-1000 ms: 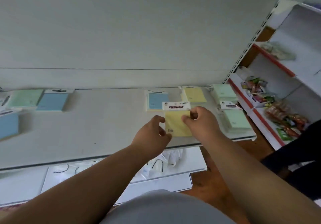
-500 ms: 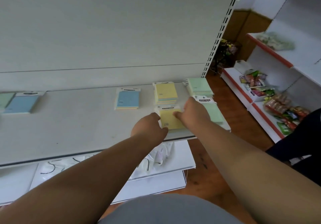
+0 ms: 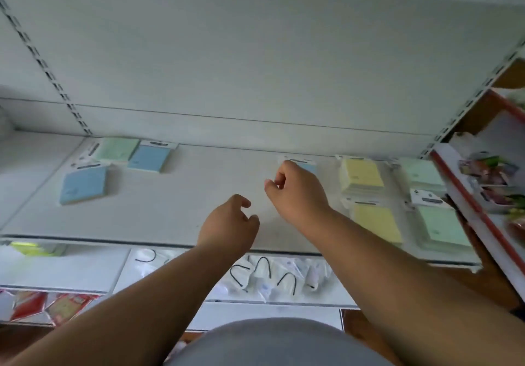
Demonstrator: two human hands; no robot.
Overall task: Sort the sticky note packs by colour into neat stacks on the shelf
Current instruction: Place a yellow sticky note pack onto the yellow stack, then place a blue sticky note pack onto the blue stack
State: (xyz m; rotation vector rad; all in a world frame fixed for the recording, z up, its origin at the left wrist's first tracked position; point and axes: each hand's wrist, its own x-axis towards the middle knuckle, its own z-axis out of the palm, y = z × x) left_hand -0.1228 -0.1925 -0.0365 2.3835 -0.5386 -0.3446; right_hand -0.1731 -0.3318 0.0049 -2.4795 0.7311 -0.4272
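At ten o'clock on the white metal shelf (image 3: 176, 209), a pale green sticky note pack (image 3: 118, 148) and two blue card-backed packs (image 3: 149, 158) (image 3: 83, 184) lie unsorted. The left hand (image 3: 228, 225) hovers near centre, fingers loosely curled and holding nothing. The right hand (image 3: 295, 192), toward one o'clock, reaches over a lone blue pack (image 3: 308, 166); its curled fingers seem empty, though whether they touch the pack is hard to tell. At three o'clock sit the yellow stack (image 3: 361, 177), a front yellow pack (image 3: 376, 222) and green stacks (image 3: 423, 174) (image 3: 441, 225). The yellow pack held a second ago now lies set down, so blue is probably next.
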